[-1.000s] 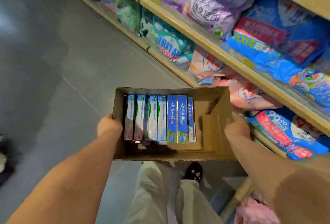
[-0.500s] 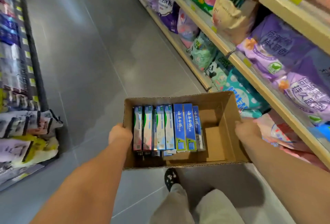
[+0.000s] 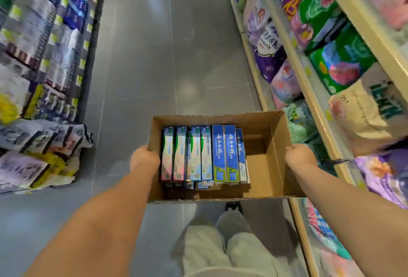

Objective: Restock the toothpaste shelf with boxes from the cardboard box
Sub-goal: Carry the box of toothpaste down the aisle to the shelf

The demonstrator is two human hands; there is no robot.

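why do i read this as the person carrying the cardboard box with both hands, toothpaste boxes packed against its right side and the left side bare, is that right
Not quite. The head view shows the toothpaste boxes packed against the left side of the cardboard box; the right side is the bare one. The rest holds: the left hand and the right hand each grip a side wall, carrying the box above the aisle floor.

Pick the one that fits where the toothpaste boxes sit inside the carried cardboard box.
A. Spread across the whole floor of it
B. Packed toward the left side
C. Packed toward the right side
B: the toothpaste boxes crowd the left half of the cardboard box; its right half shows bare cardboard.
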